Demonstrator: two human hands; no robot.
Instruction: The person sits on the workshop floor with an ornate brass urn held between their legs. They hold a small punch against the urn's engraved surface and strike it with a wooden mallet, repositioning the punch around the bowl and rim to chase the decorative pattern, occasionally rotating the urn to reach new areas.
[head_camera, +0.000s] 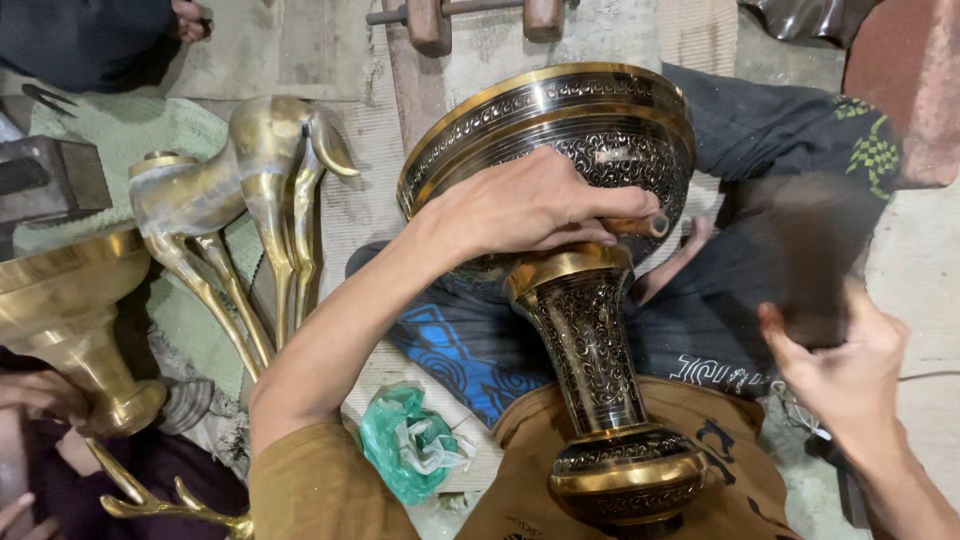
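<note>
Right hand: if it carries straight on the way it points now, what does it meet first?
The right hand grips a motion-blurred dark tool angled up and left. Straight on, it would probably first meet the chisel that the left hand holds against the engraved brass vase. Depth is uncertain.

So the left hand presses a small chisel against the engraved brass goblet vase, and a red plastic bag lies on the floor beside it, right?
Not quite: the head view shows the crumpled plastic bag is green, not red. The rest holds: the left hand presses a small chisel against the engraved brass goblet vase.
</note>
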